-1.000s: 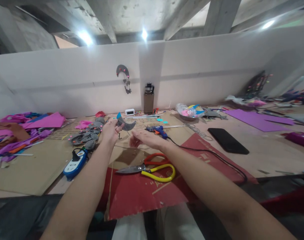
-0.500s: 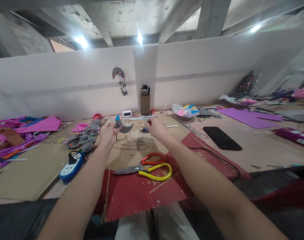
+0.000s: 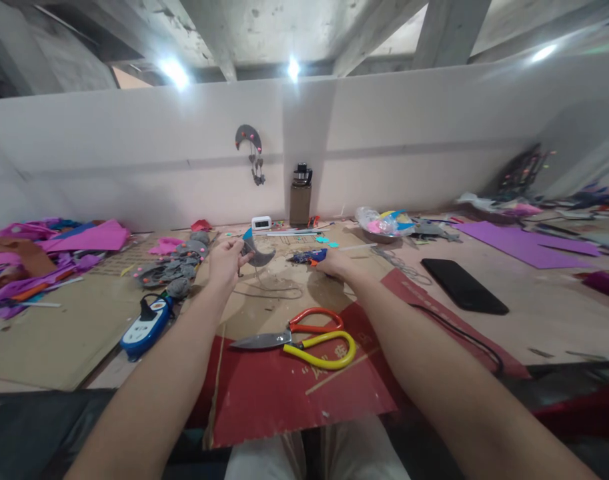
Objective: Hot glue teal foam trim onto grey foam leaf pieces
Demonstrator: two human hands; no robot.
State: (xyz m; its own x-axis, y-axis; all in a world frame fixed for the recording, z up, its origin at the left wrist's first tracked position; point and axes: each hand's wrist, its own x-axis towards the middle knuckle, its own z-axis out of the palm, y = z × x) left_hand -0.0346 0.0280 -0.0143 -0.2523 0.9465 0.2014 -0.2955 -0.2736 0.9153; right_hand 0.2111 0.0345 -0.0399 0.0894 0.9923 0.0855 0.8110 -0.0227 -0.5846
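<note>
Between the fingertips of my left hand [image 3: 227, 263] is a grey felt crescent moon [image 3: 261, 257], with a small blue piece [image 3: 248, 235] at its upper end. A thin cord [image 3: 279, 290] hangs or lies below it. To the right, my right hand [image 3: 337, 263] is closed round a blue glue gun [image 3: 309, 256] with an orange trigger; its nozzle points left toward the moon, and a pale glue stick [image 3: 359, 247] shows behind it. Large scissors [image 3: 294, 340] with one red and one yellow handle lie nearer me on the red cardboard [image 3: 284, 400].
A blue power strip [image 3: 147, 327] and grey felt pieces [image 3: 174, 267] are at left, beside colourful felt scraps [image 3: 59, 247]. A phone [image 3: 464, 285], bowl [image 3: 384, 233] and purple sheet [image 3: 524, 243] lie right. A bottle [image 3: 301, 200] stands at the wall.
My right hand has come down and to the right onto the glue gun and closed on it. The left hand still holds the moon. The whole view has shifted slightly.
</note>
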